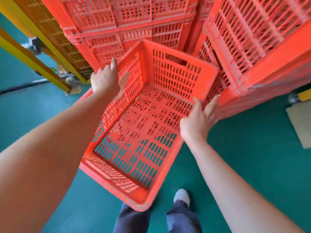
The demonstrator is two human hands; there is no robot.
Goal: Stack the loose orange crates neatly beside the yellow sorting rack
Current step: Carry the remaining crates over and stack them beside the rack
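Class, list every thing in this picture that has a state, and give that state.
held crate, empty, tilted, up in the air between both hands.
left hand, grips the crate's left wall.
right hand, pinches the crate's right rim.
stacked crates, nested in piles behind the held one.
yellow rack, standing left of the piles.

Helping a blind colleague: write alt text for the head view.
A person's left hand and right hand hold an empty orange crate by its side walls, tilted over a green floor. Stacked orange crates rise ahead, a yellow rack to their left.
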